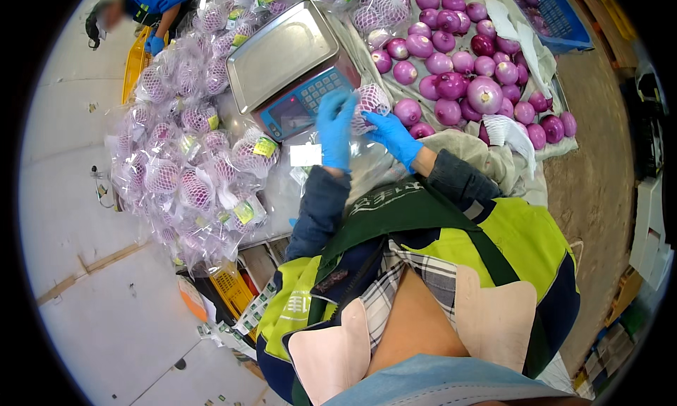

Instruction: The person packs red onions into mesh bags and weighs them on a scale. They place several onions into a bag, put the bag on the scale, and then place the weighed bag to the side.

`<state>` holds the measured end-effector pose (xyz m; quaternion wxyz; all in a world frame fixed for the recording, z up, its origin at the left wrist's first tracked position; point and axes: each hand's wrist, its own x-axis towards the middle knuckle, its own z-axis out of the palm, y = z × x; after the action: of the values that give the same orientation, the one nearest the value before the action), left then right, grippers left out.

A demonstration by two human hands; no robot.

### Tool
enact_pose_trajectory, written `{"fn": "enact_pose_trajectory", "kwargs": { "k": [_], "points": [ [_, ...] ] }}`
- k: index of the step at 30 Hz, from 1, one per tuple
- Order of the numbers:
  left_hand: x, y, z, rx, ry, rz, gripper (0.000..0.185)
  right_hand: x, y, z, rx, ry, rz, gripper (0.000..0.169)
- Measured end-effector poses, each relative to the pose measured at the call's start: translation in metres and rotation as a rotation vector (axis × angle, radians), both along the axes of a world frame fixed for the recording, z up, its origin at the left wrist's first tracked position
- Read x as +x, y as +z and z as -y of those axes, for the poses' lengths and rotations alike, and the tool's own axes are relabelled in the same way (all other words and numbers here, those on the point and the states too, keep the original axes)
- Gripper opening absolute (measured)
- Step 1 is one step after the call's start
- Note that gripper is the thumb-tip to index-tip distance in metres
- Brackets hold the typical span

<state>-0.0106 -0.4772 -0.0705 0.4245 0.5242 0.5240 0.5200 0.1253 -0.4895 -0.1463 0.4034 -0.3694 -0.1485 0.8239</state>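
My right hand, in a blue glove, grips a red onion in a white foam net sleeve beside the scale's lower right corner. My left hand, also gloved, is raised just left of that onion with its fingers curled. Whether it pinches the net or a bag cannot be made out. Below the hands lie clear plastic bags, one with a white label. A digital scale with a bare steel pan stands ahead of my left hand, its keypad partly behind my fingers.
Bagged, netted onions are heaped on the left. Loose red onions lie on a pale cloth at right, with stacked foam nets. A blue crate stands at far right. Another person's gloved hand is at a yellow crate.
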Motion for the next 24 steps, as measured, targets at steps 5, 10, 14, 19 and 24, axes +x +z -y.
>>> {"fn": "enact_pose_trajectory", "kwargs": {
  "k": [5,10,14,19,24],
  "points": [
    [0.075,0.067,0.012,0.319,-0.365,-0.315,0.018,-0.007,-0.103,0.004,0.165,-0.107,-0.395,0.044],
    [-0.021,-0.023,-0.017,-0.089,0.034,-0.081,0.022,0.015,0.000,0.008,0.105,0.059,-0.199,0.052],
    [-0.037,-0.071,-0.020,-0.094,0.091,-0.338,0.039,0.032,0.013,0.005,-0.074,0.044,-0.456,0.072],
    [-0.008,-0.102,-0.038,-0.358,0.082,-0.531,0.078,0.020,-0.009,-0.024,-0.107,0.121,-0.237,0.078],
    [-0.009,-0.086,-0.042,-0.283,-0.111,-0.745,0.066,0.010,-0.022,-0.026,-0.192,0.170,-0.143,0.063]
  ]
}}
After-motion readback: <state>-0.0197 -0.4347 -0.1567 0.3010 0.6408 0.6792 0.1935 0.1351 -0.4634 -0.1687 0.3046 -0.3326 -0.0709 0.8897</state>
